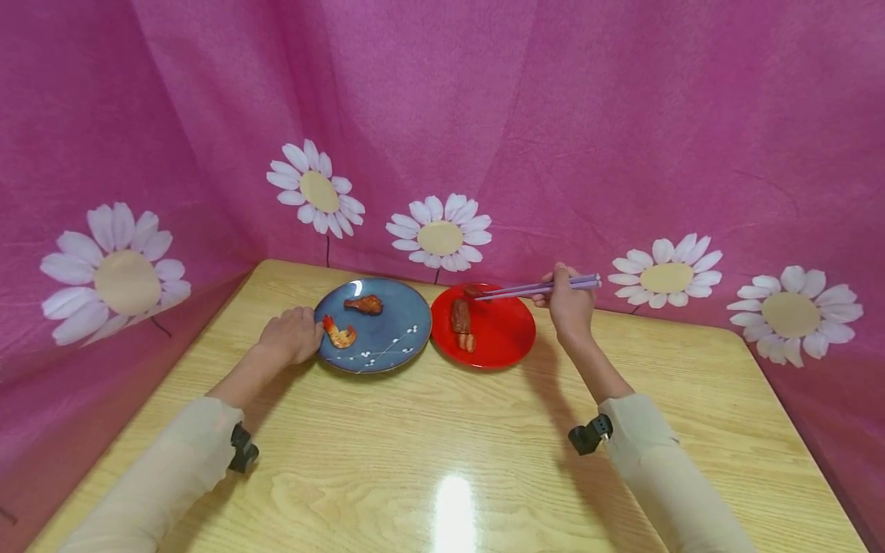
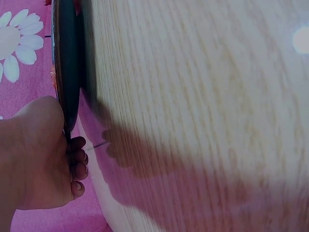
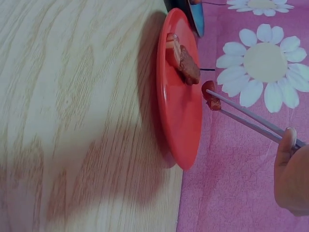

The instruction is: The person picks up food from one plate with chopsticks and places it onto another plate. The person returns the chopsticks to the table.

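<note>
My right hand point(image 1: 570, 307) holds purple chopsticks point(image 1: 532, 289) over the red plate point(image 1: 508, 342). Between their tips is a small reddish-brown food piece point(image 3: 212, 100), raised above the plate in the right wrist view. Lying on the red plate are a brown piece of meat point(image 1: 459, 314) and a smaller piece with pale stripes point(image 1: 466, 342). At the left, my left hand point(image 1: 293, 336) grips the rim of the blue plate point(image 1: 394, 307), fingers curled beneath it in the left wrist view. That plate bears a chicken drumstick point(image 1: 364, 305) and a shrimp point(image 1: 339, 332).
Both plates stand side by side near the back of a light wooden table point(image 1: 387, 438). A pink cloth point(image 1: 442, 115) with daisies hangs behind and beside it. Black wrist cameras sit at both sleeves.
</note>
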Motion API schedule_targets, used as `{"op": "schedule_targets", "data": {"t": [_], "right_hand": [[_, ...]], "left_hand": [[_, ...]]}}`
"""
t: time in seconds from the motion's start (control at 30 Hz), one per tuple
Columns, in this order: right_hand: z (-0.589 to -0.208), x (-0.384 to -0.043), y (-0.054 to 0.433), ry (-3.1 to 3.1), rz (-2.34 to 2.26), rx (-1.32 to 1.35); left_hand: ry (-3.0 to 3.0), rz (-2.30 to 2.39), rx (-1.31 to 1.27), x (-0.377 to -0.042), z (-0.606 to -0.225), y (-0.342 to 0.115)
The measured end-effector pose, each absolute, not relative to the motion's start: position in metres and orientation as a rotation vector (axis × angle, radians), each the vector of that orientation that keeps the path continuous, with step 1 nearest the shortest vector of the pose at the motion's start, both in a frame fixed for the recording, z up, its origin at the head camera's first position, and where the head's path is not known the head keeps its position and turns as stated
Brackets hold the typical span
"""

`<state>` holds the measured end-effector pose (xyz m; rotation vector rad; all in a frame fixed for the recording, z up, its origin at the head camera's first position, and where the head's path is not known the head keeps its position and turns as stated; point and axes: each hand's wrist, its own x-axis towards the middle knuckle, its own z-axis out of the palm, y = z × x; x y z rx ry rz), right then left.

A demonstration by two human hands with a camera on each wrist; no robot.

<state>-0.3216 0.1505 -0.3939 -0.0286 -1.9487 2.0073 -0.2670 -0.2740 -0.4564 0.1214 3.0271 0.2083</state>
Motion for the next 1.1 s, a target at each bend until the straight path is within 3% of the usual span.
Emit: {"op": "schedule_targets", "data": {"t": [1.1], "right_hand": [[-0.406,-0.325,0.151,-2.044,1.862,-0.046]], "left_hand": [[3.056,0.233,0.125,-0.267,-0.456,-0.274]]}}
